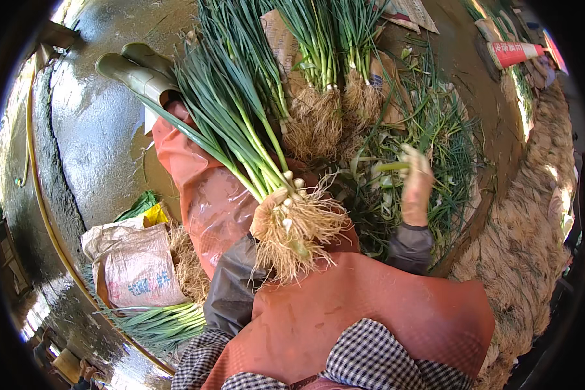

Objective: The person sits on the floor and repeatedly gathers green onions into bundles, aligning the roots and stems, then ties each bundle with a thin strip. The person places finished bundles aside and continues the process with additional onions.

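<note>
My left hand (268, 207) grips a bunch of green onions (253, 151) just above its roots, over my lap. The white bulbs sit at the base, and a shaggy mass of pale roots (297, 239) hides part of the hand. The long green leaves fan out towards my boots. To the right, my right hand (416, 180), slightly blurred, holds a short yellow-green leaf piece (391, 166). Below that hand spreads a heap of stripped green leaves (443, 141). An orange waterproof apron (346, 302) covers my lap and legs.
More rooted green onions (321, 63) lie ahead on brown sacking (279, 39). At left are a printed woven sack (136, 268), further onions (165, 324) and a yellow hose (44, 204) on wet floor. A long root pile (516, 234) and a traffic cone (514, 52) stand right.
</note>
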{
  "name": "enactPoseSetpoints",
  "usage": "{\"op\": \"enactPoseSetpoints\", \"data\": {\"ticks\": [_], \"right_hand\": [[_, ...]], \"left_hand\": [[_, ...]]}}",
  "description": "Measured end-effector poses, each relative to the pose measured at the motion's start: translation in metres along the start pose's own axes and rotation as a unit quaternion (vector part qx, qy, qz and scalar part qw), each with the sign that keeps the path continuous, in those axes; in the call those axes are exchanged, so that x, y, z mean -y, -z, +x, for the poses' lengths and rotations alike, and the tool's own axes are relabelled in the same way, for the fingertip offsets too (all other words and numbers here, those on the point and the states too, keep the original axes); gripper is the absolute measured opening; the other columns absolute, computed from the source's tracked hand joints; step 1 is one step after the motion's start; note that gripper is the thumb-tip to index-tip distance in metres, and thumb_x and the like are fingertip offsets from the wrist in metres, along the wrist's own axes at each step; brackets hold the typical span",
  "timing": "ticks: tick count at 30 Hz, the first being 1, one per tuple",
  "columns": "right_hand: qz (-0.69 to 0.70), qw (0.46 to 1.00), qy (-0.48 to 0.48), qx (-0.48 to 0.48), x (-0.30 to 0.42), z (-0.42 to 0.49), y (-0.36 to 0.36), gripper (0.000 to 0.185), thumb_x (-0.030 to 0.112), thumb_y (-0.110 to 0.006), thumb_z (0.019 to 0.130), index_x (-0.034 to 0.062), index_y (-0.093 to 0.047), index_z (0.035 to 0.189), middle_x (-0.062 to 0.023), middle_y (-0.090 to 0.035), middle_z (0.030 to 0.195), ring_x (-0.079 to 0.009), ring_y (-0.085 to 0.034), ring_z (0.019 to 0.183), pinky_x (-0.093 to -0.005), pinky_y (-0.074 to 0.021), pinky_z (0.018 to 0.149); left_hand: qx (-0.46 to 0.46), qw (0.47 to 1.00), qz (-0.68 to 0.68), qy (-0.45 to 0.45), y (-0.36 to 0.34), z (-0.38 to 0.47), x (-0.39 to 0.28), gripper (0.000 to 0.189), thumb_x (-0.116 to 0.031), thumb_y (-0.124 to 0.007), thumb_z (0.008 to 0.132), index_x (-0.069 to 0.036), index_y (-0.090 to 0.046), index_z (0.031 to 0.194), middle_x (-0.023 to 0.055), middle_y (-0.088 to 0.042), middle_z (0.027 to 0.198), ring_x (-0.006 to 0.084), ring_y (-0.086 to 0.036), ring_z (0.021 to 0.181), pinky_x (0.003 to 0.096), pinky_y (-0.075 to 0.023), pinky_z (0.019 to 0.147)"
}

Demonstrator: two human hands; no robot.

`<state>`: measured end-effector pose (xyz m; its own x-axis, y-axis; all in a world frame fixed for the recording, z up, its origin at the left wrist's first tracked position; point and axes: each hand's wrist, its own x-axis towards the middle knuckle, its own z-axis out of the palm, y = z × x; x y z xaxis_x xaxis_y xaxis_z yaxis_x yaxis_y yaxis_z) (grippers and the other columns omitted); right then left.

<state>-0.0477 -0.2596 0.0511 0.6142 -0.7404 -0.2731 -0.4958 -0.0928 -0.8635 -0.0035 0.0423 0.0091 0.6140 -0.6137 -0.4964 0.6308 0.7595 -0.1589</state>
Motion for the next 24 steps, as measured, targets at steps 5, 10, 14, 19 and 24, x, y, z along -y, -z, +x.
{"op": "enactPoseSetpoints", "data": {"ticks": [5,10,14,19,24], "right_hand": [[-0.466,0.866,-0.168,0.068,-0.130,0.042,0.089,0.048,0.033,-0.059,0.094,-0.0003,-0.055,0.129,-0.0126,-0.063,0.119,-0.0162,-0.065,0.097,-0.0307,-0.0532,0.081],[-0.082,0.963,-0.002,0.258,-0.037,0.019,-0.105,0.041,0.034,-0.052,0.098,0.0072,-0.057,0.130,-0.0110,-0.062,0.124,-0.0198,-0.065,0.101,-0.0268,-0.0537,0.082],[-0.333,0.899,0.045,0.280,-0.038,0.088,-0.267,0.039,0.039,-0.060,0.094,0.0066,-0.061,0.115,-0.0060,-0.066,0.092,-0.0161,-0.062,0.077,-0.0347,-0.0513,0.072],[-0.202,0.939,-0.028,0.276,0.024,0.100,-0.249,0.036,0.038,-0.068,0.088,0.0059,-0.063,0.102,-0.0004,-0.060,0.076,-0.0072,-0.051,0.060,-0.0214,-0.0421,0.053],[-0.054,0.909,-0.086,0.405,0.058,0.009,-0.150,0.021,0.026,-0.063,0.093,0.0051,-0.062,0.094,-0.0029,-0.061,0.076,-0.0077,-0.053,0.061,-0.0213,-0.0454,0.052]], "left_hand": [[0.065,0.994,0.018,-0.091,-0.009,-0.003,-0.004,0.056,-0.008,-0.058,0.089,0.006,-0.038,0.140,0.0264,-0.057,0.120,0.0300,-0.063,0.101,0.0343,-0.0570,0.087],[0.051,0.996,0.059,-0.040,-0.027,-0.008,-0.021,0.046,-0.008,-0.059,0.089,0.002,-0.047,0.132,0.0143,-0.060,0.106,0.0280,-0.057,0.102,0.0334,-0.0516,0.090],[0.062,0.997,0.027,-0.031,-0.012,0.008,-0.014,0.037,-0.018,-0.059,0.094,0.000,-0.050,0.125,0.0120,-0.058,0.102,0.0266,-0.055,0.098,0.0369,-0.0475,0.089],[0.040,0.991,0.062,-0.112,-0.029,-0.005,-0.016,0.036,-0.016,-0.058,0.091,0.002,-0.051,0.121,0.0150,-0.060,0.108,0.0291,-0.056,0.108,0.0409,-0.0435,0.104],[-0.011,0.996,0.088,0.008,-0.016,0.019,-0.007,0.032,-0.008,-0.055,0.094,-0.001,-0.054,0.124,0.0211,-0.067,0.104,0.0210,-0.066,0.097,0.0352,-0.0594,0.080]]}}
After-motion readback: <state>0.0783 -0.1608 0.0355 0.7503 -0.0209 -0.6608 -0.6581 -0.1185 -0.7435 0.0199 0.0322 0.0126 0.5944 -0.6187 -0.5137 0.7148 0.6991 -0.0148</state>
